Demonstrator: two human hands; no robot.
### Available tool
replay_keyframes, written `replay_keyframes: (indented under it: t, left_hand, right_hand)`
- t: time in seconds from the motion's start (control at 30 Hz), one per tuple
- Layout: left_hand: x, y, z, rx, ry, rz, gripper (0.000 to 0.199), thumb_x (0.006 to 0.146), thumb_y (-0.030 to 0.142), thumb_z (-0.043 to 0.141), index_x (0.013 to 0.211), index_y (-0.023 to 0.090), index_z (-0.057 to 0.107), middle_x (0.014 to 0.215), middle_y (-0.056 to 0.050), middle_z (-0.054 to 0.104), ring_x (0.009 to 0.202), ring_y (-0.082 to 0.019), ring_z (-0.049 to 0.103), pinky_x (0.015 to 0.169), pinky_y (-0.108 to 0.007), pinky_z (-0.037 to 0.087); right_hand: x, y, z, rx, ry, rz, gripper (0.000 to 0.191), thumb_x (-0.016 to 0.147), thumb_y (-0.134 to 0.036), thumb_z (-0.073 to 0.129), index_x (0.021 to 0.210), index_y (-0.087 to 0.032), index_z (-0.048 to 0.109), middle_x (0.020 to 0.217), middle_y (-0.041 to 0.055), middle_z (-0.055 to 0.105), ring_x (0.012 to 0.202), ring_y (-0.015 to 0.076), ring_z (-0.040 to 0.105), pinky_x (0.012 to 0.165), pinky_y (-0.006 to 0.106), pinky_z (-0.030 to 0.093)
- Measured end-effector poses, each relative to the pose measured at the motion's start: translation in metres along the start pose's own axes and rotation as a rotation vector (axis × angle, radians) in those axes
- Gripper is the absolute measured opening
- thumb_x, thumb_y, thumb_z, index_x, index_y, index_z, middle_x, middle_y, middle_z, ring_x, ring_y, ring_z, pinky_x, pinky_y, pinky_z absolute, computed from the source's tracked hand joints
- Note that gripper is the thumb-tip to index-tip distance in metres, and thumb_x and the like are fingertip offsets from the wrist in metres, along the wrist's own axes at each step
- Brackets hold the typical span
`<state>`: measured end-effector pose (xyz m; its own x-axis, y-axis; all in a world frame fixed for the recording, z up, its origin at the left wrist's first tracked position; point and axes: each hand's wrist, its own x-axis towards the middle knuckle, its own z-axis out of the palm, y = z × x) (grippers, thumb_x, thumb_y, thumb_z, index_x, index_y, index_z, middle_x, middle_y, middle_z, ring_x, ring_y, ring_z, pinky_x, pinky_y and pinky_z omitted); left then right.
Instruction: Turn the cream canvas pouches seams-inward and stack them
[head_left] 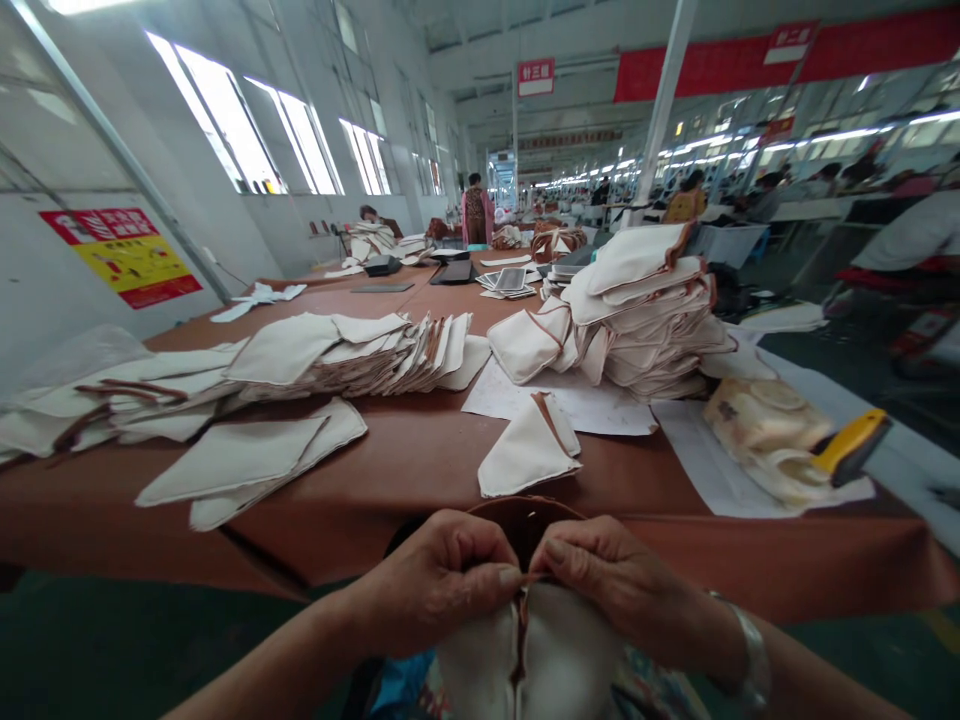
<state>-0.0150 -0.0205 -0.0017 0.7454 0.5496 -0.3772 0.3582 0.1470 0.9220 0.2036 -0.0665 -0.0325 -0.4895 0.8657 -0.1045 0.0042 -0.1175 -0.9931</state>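
Note:
My left hand (457, 565) and my right hand (600, 570) are close together at the table's front edge, thumbs and fingertips pinched. Between them they grip the top of a white fabric piece (484, 655) with a brown edge strip along its middle seam. It hangs down over my lap, and its lower end runs out of view. Just beyond my hands, a folded white piece with brown edging (529, 450) lies on the brown-covered table (420, 455). What exactly sits under my fingertips is partly hidden.
A long row of white pieces (300, 350) spreads across the left, with two loose ones (255, 460) nearer me. A tall stack (645, 310) stands at right. Beyond it are a stained plastic container (772, 425) and a yellow-and-black handled tool (851, 445). People work farther back.

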Motion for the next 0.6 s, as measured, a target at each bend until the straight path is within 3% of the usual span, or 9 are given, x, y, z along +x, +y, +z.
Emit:
replay_keyframes:
  t: [0.13,0.37,0.47,0.6]
  left_hand:
    - [-0.005,0.003,0.004,0.011,-0.003,0.036,0.051,0.084,0.061,0.060,0.082,0.010,0.056,0.065,0.001,0.042,0.056,-0.007,0.031,0.048,-0.021,0.021]
    - [-0.012,0.009,0.006,0.114,0.027,0.084,0.050,0.084,0.059,0.059,0.080,0.010,0.057,0.067,0.001,0.043,0.056,-0.007,0.033,0.047,-0.021,0.023]
    - [-0.012,0.011,0.002,0.087,0.022,0.014,0.048,0.083,0.058,0.061,0.082,0.010,0.059,0.068,0.000,0.046,0.057,-0.008,0.035,0.049,-0.020,0.024]
    - [-0.011,0.010,-0.001,0.041,0.000,-0.109,0.046,0.081,0.056,0.065,0.088,0.010,0.064,0.069,0.000,0.048,0.057,-0.007,0.033,0.050,-0.020,0.022]
  right_hand:
    - [0.000,0.002,0.003,0.113,-0.054,0.023,0.047,0.085,-0.057,0.058,0.075,-0.011,0.055,0.061,-0.0032,0.041,0.052,0.0051,0.030,0.046,0.020,0.022]
    - [-0.010,0.006,0.002,0.128,-0.112,-0.091,0.037,0.084,-0.045,0.066,0.087,-0.009,0.063,0.071,-0.0007,0.049,0.061,0.0065,0.037,0.054,0.020,0.027]
    - [-0.014,-0.001,-0.006,0.119,-0.173,-0.040,0.034,0.087,-0.041,0.062,0.100,-0.010,0.065,0.079,0.0010,0.052,0.067,0.0080,0.039,0.060,0.021,0.030]
    - [-0.018,-0.006,-0.010,-0.034,-0.070,-0.085,0.027,0.091,-0.030,0.055,0.116,-0.019,0.055,0.091,0.0010,0.053,0.072,0.0094,0.041,0.062,0.022,0.034]
